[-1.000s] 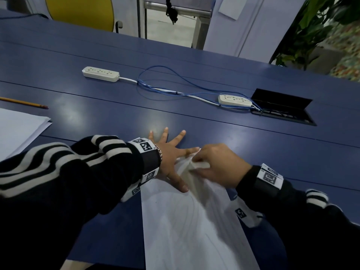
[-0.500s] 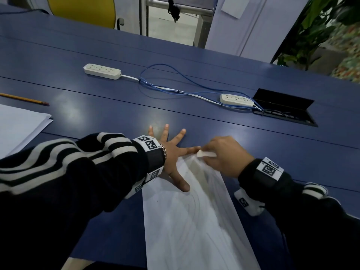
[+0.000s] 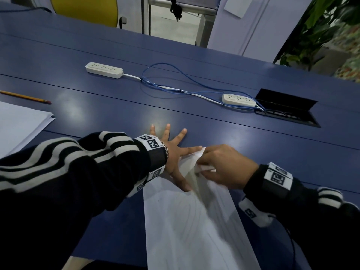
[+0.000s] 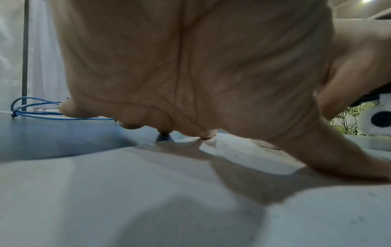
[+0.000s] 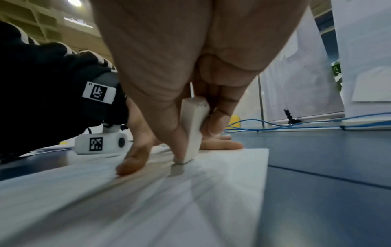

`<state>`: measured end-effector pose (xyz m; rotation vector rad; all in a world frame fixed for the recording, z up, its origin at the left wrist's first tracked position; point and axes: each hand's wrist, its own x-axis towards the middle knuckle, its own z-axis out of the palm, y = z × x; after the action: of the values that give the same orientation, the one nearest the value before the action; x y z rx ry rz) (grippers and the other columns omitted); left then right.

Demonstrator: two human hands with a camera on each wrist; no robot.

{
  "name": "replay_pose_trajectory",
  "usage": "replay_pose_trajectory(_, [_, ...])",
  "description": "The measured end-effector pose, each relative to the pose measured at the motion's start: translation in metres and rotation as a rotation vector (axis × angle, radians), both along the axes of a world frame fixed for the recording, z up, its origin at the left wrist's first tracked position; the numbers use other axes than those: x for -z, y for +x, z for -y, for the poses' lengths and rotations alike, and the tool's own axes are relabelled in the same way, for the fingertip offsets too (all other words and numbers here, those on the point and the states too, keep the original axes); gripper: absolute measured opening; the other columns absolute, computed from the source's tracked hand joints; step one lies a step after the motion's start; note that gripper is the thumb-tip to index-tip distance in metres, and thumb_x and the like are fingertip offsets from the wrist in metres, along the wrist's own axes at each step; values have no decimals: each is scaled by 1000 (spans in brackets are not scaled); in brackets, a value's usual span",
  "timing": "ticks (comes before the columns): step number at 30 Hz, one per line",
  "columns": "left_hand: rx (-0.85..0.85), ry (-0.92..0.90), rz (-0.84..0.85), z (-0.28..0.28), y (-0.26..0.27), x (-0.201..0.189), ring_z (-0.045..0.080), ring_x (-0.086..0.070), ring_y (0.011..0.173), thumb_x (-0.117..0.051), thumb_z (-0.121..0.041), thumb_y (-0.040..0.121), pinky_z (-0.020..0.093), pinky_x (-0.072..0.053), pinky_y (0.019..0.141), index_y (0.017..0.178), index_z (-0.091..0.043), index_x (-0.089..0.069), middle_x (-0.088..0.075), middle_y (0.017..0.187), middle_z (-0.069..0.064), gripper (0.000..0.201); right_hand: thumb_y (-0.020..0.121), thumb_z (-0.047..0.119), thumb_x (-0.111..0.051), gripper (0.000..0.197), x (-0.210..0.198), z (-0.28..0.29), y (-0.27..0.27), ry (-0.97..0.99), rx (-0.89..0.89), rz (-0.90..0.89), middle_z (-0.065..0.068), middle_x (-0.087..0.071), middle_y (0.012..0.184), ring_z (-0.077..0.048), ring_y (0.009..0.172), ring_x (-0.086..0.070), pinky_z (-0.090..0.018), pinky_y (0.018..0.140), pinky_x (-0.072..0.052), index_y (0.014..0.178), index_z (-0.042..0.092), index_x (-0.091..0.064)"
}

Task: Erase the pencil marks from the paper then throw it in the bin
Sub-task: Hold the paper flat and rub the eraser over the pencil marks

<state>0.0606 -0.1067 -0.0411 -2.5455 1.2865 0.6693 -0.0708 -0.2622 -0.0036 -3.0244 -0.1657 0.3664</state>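
A white sheet of paper with faint curved pencil lines lies on the blue table, running toward me. My left hand lies flat with spread fingers, pressing the paper's far left corner and the table. My right hand pinches a white eraser between thumb and fingers, its lower tip on the paper near the far edge. In the left wrist view the palm hovers low over the paper. The paper looks streaked with motion blur in the right wrist view. No bin is visible.
A yellow pencil and a stack of white sheets lie at the left. Two white power strips joined by blue cables lie farther back, beside an open cable hatch. A plant stands at the back right.
My right hand rubbed the eraser out to the paper's far edge and has pulled it back toward me. The left hand has stayed spread on the corner.
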Motion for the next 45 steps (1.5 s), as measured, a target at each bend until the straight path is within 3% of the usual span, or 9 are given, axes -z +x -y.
replay_pose_trajectory(3, [3,1,-15,-1,1,-1,51,39,148,-57,-111,29,88,22,100,132,-83,29,42,166,-7,137,86,43,-59,25,0,15,7,-49,142,87,4,-60,94,-25,91,-62,-36,75,-50,100,26,-71])
replay_pose_trajectory(7, [3,20,22,1,-1,-1,50,40,148,-59,-111,28,88,24,98,136,-81,26,40,167,-7,141,82,41,-38,36,8,-13,-15,-14,-72,-1,4,-62,99,-26,89,-63,-40,74,-53,94,26,-69])
replay_pose_trajectory(12, [13,21,13,0,0,-2,49,40,148,-55,-112,28,87,24,99,135,-81,27,41,167,-7,139,86,40,-60,23,-5,9,5,-64,134,61,2,-60,96,-28,92,-62,-38,75,-51,96,23,-71])
replay_pose_trajectory(17, [15,32,54,2,-1,-1,50,42,146,-55,-112,26,87,25,97,138,-79,27,40,167,-5,142,83,37,-45,30,2,-17,-18,-48,-54,-39,2,-63,101,-25,91,-62,-39,74,-53,95,23,-69])
replay_pose_trajectory(21, [15,25,28,0,1,0,50,41,147,-53,-113,27,87,24,99,136,-80,29,41,167,-5,140,88,46,-57,26,-3,8,-2,-82,149,57,2,-62,94,-24,91,-61,-36,75,-49,93,24,-69])
replay_pose_trajectory(26, [14,39,61,2,-2,-1,50,43,146,-54,-112,28,86,26,98,138,-78,29,42,166,-4,143,86,36,-55,23,3,-26,-16,-25,-14,-4,-3,-67,101,-28,91,-64,-34,74,-51,96,21,-70])
replay_pose_trajectory(30, [19,19,32,-1,0,-2,51,39,148,-53,-112,30,86,25,100,136,-78,30,42,167,-2,138,87,54,-45,40,1,11,13,-74,168,103,-4,-67,92,-32,92,-64,-37,76,-50,102,26,-70])
replay_pose_trajectory(34, [16,20,57,-1,-1,1,51,40,147,-54,-112,26,85,28,97,138,-78,28,40,168,-1,143,88,37,-53,24,8,-20,-4,-21,34,70,-4,-68,92,-29,87,-64,-35,72,-51,86,21,-70])
replay_pose_trajectory(45, [92,-137,-70,-15,5,-17,44,37,151,-61,-103,55,74,17,118,146,-67,33,48,162,-2,135,87,45,-66,22,-1,21,-19,84,257,212,11,-63,82,-16,81,-61,-28,73,-41,97,27,-73])
